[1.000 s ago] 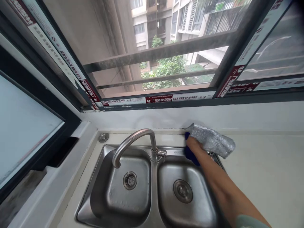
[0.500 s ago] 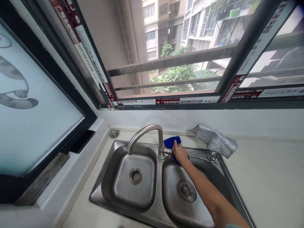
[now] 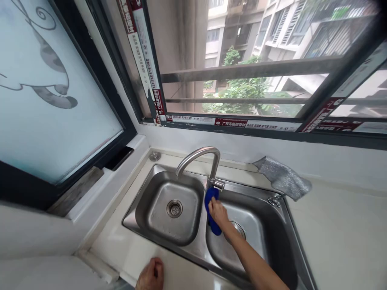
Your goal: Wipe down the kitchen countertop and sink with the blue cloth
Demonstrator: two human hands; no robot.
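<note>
Shifting left past the tap handle, right hand (image 3: 219, 212) pinches blue cloth (image 3: 212, 193) by divider (image 3: 200, 238); wiping seemingly reaches there. Left hand (image 3: 151, 274) newly visible, curled, left of grip.

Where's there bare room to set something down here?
Bare: countertop right of the sink, nearer than the silver cloth; left basin around its drain. Crowded: beside the faucet, where the right hand holds a blue cloth.

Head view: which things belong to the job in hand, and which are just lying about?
Apparently in the job:
blue cloth, held in the right hand
sink, beneath the blue cloth
faucet, beside it

Apparently lying about:
silver cloth, untouched near the sink's right rear corner
dark rectangular item, too unclear to identify
</note>
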